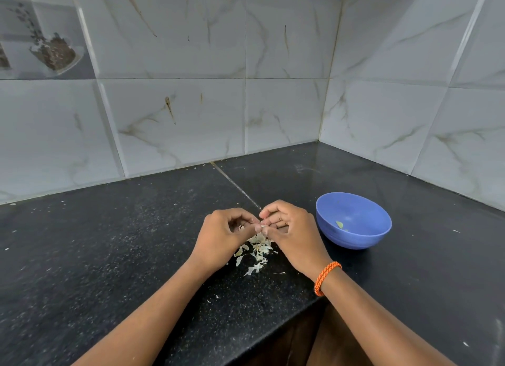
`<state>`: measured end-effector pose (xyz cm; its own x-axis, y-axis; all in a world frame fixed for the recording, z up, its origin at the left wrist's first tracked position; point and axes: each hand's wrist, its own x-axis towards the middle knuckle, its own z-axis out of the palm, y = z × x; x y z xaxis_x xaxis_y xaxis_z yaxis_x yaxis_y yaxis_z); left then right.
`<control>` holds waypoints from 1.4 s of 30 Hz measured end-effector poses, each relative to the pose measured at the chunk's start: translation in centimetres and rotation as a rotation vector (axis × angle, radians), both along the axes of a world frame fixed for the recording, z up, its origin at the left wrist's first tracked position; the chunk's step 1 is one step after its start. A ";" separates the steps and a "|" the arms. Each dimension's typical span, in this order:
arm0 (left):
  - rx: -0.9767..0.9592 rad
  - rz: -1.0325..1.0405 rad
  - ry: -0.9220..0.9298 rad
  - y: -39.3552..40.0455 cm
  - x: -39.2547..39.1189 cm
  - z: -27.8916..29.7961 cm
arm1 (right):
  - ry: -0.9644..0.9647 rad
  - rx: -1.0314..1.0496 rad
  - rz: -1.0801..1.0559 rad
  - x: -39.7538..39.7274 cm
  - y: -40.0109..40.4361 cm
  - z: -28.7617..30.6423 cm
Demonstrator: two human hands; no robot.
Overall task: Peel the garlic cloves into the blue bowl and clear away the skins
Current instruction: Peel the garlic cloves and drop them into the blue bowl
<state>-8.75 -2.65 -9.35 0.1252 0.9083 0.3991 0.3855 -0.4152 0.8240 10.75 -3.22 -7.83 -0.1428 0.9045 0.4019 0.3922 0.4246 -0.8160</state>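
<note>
My left hand point(224, 237) and my right hand point(292, 231) meet fingertip to fingertip above the black counter point(109, 256), both pinching a small garlic clove point(263, 226) that is mostly hidden by the fingers. A pile of pale garlic skins point(255, 252) lies on the counter right under the hands. The blue bowl point(352, 219) stands just right of my right hand, with a small pale piece point(339, 224) on its inner wall.
Marble-look tiled walls point(177, 114) meet in a corner behind the counter. The counter's front edge point(273, 335) runs diagonally near my forearms. Tiny white scraps are scattered over the counter.
</note>
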 end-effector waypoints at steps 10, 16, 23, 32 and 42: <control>0.124 0.078 0.019 -0.4 0.3 0.0 | -0.036 0.032 -0.050 -0.1 -0.3 -0.1; 0.112 0.089 -0.001 -0.1 0.3 -0.1 | 0.079 0.018 -0.094 -0.4 -0.2 -0.4; 0.120 0.094 -0.030 -0.1 0.3 -0.2 | 0.044 0.022 -0.080 -0.3 0.0 -1.1; 0.156 0.132 0.056 -0.3 0.5 -0.3 | 0.118 0.028 -0.062 -1.0 -0.3 -0.5; 0.160 0.171 -0.007 -0.4 0.5 0.0 | -0.003 0.086 -0.064 -0.3 0.1 -0.3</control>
<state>-8.27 -3.03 -9.33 -0.0279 0.8413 0.5398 0.4559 -0.4699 0.7559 10.49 -3.12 -8.14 -0.0867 0.8741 0.4780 0.4232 0.4667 -0.7766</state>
